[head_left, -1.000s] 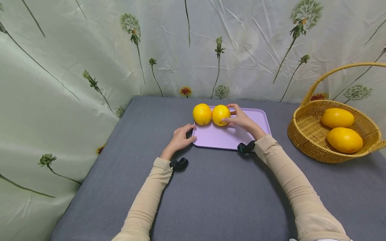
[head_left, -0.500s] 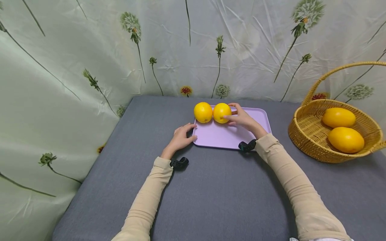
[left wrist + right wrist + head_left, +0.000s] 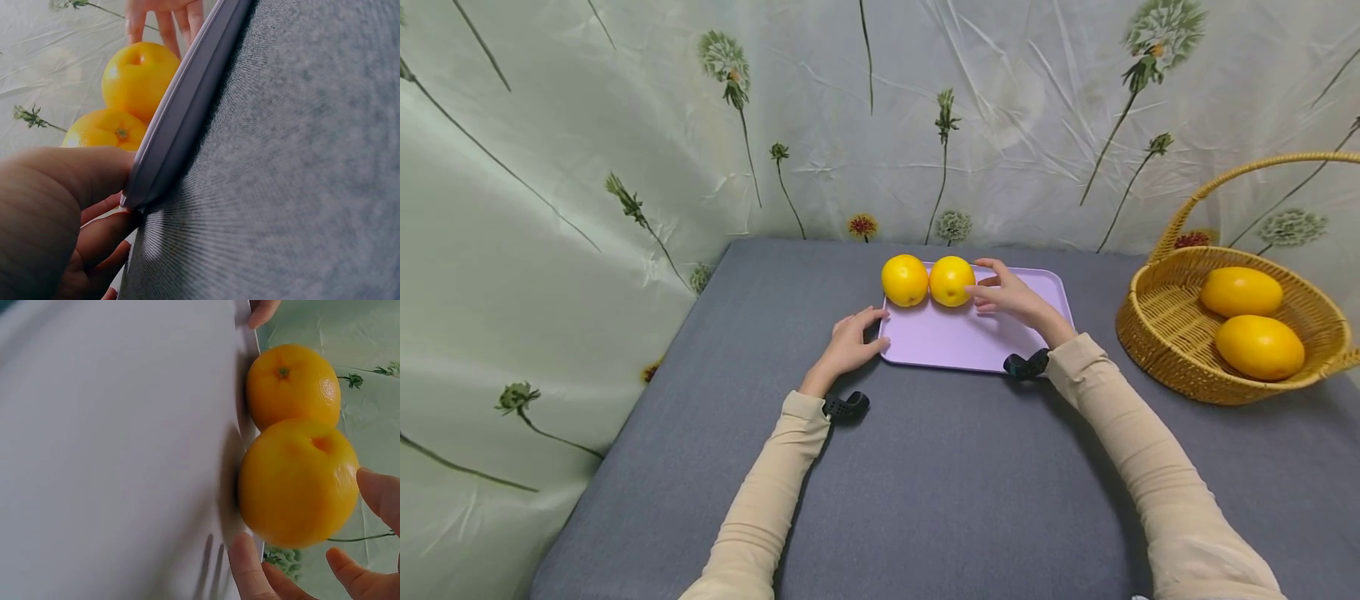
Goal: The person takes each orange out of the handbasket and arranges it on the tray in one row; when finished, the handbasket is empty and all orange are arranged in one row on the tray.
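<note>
Two oranges sit side by side at the back left of the lilac tray [image 3: 925,342]: a left orange [image 3: 905,281] and a right orange [image 3: 952,282]. My right hand [image 3: 1011,296] is just right of the right orange. Its spread fingers and thumb lie round that orange without gripping it, as the right wrist view shows; whether the thumb tip [image 3: 370,478] still touches cannot be told. My left hand [image 3: 850,342] rests at the tray's left edge. Its thumb and fingertips touch the rim near the front corner, with the fingers loosely extended.
A wicker basket [image 3: 1165,342] with a tall handle stands on the right, holding two yellow oval fruits [image 3: 1258,347]. Grey cloth covers the table [image 3: 940,483]. A flower-printed curtain [image 3: 820,117] hangs behind and along the left side.
My right hand has eased off the right orange and shifted slightly right. Both oranges stay in place on the tray. The left hand holds its position at the tray edge.
</note>
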Available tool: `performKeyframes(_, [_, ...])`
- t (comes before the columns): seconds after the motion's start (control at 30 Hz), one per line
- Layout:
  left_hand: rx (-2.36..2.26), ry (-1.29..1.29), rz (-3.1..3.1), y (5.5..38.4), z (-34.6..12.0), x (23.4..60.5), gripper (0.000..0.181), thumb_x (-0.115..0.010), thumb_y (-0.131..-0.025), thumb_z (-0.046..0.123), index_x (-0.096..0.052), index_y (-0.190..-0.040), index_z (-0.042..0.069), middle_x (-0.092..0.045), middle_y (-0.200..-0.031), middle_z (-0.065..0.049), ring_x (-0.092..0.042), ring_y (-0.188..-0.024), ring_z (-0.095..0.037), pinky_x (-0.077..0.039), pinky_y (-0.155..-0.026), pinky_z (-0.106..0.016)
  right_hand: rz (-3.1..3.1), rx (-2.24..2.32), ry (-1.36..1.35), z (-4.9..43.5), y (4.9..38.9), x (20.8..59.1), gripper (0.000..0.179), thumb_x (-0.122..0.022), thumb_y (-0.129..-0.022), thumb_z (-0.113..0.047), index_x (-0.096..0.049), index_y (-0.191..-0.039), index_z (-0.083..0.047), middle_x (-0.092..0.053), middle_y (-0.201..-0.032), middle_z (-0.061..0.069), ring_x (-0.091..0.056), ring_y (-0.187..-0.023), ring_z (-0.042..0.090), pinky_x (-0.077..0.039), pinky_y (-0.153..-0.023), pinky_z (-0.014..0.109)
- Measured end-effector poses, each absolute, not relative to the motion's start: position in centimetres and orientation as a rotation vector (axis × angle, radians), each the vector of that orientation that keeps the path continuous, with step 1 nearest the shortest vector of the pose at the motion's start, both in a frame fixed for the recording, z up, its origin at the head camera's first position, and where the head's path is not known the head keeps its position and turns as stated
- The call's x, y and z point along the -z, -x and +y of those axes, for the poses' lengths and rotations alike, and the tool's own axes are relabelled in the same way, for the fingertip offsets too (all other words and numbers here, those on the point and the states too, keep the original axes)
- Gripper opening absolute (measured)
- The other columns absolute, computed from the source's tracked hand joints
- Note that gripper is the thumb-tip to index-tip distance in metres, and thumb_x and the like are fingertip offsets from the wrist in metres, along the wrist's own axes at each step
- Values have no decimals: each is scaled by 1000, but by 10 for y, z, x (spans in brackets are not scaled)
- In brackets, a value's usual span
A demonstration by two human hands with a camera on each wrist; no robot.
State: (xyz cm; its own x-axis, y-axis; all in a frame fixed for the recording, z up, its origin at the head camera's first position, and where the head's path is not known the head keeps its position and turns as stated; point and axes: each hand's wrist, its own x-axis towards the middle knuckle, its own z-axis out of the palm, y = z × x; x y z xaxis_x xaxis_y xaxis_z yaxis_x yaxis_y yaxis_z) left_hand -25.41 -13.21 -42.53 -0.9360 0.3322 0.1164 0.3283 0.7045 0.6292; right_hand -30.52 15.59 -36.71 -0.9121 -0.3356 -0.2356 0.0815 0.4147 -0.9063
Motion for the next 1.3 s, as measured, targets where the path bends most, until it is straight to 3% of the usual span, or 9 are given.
performKeyframes(0.33, [-1072, -576, 2901, 254, -134, 424, 49, -61, -86, 21, -51, -131, 6, -49, -141, -15, -35, -140, -31, -21, -113, -54, 2362, 1405, 243, 182, 290, 353, 69, -50, -96, -23, -10, -149, -6, -29, -144, 31, -51, -119, 42, -47, -99, 40])
performKeyframes(0.7, [-1070, -560, 2891, 252, -135, 428, 49, -61, -86, 21, -51, -132, 5, -49, -141, -14, -34, -140, -31, -20, -113, -54, 2452, 1311, 278, 204, 280, 347, 66, -50, -96, -24, -15, -148, -3, -32, -142, 32, -57, -111, 31, -49, -96, 42])
performKeyframes(1.07, [-1076, -563, 2889, 252, -133, 427, 49, -61, -86, 21, -51, -131, 6, -49, -141, -14, -34, -140, -31, -20, -113, -55, 2530, 1311, 332, 227, 266, 339, 63, -51, -95, -24, -22, -145, 1, -33, -142, 32, -52, -114, 27, -53, -89, 27])
performKeyframes(1.3, [-1073, -578, 2899, 254, -132, 426, 49, -61, -86, 21, -52, -131, 6, -49, -141, -15, -34, -140, -32, -20, -113, -54, 2520, 1378, 343, 242, 254, 332, 62, -50, -96, -21, -20, -145, 3, -30, -142, 34, -53, -89, -13, -52, -80, 14])
